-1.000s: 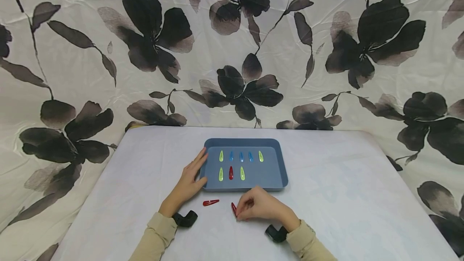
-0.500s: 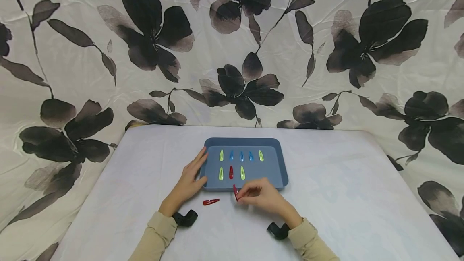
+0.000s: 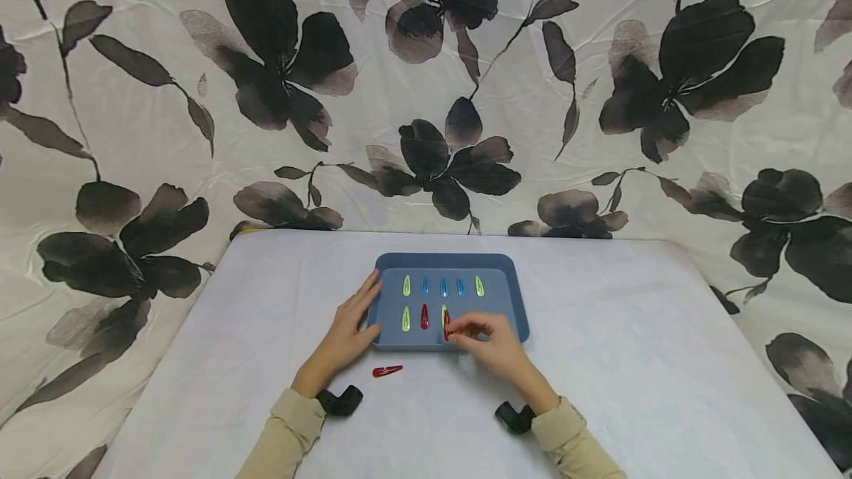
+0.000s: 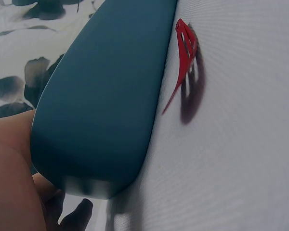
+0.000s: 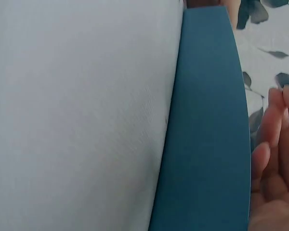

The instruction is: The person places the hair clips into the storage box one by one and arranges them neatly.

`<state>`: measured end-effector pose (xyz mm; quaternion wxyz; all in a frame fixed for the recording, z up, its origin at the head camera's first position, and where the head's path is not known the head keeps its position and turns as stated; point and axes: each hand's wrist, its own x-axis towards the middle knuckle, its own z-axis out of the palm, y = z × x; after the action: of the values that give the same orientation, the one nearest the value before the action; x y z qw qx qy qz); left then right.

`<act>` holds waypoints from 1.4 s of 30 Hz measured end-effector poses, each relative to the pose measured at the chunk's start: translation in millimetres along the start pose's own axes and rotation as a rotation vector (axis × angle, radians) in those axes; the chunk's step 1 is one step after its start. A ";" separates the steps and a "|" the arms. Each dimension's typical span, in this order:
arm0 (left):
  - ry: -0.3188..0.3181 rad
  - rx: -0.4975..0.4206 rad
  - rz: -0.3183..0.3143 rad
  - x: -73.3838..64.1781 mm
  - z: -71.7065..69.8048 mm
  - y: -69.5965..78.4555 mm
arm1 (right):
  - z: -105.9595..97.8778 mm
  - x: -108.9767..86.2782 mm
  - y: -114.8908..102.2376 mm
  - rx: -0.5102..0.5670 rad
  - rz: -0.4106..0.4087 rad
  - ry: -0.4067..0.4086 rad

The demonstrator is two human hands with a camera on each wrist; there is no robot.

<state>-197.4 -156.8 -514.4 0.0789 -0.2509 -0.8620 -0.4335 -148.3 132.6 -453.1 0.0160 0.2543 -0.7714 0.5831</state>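
Observation:
My right hand (image 3: 492,346) pinches a red snap hair clip (image 3: 447,325) between thumb and fingertips, upright over the front row in the blue tray (image 3: 506,301). It overlaps a green clip (image 3: 444,308) there. In the right wrist view the right hand (image 5: 277,168) shows past the tray wall (image 5: 207,120), its held clip hidden. My left hand (image 3: 347,327) rests along the tray's left rim with its fingers extended. Another red clip (image 3: 387,372) lies on the table before the tray; the left wrist view shows this red clip (image 4: 184,53) beside the tray wall (image 4: 106,96).
Inside the tray, a back row has three blue clips (image 3: 444,287) between two green ones. In front lie a green clip (image 3: 406,318) and a red clip (image 3: 424,316). A white cloth (image 3: 599,361) covers the table; a floral curtain (image 3: 532,131) hangs behind.
My right hand has carried the pinched red clip from the table in front, up over the tray's near rim and rightward to the front row. My left hand has stayed in place.

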 end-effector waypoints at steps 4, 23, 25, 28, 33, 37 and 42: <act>0.002 -0.002 -0.002 -0.2 -0.2 -0.3 | -2.3 3.5 18.0 -0.046 0.064 0.048; 0.000 -0.005 -0.008 -0.3 -0.3 2.3 | -4.8 21.3 37.2 -0.302 0.328 0.132; 0.002 -0.005 -0.008 -0.3 -0.4 2.6 | -4.7 21.7 38.4 -0.334 0.335 0.122; 0.003 -0.004 -0.010 -0.4 -0.4 2.4 | -4.1 22.1 39.1 -0.369 0.341 0.103; 0.000 -0.004 -0.014 -0.5 -0.3 2.1 | -3.2 22.9 38.1 -0.396 0.359 0.093; -0.002 -0.010 -0.016 -0.5 -0.4 2.1 | -2.2 22.9 37.4 -0.412 0.374 0.087; -0.004 -0.014 -0.017 -0.7 -0.5 2.1 | -1.9 23.4 36.9 -0.418 0.400 0.090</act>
<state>-195.8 -156.4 -512.8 0.0720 -0.2449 -0.8611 -0.4396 -184.3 132.6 -477.9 -0.0131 0.0625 -0.9081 0.4139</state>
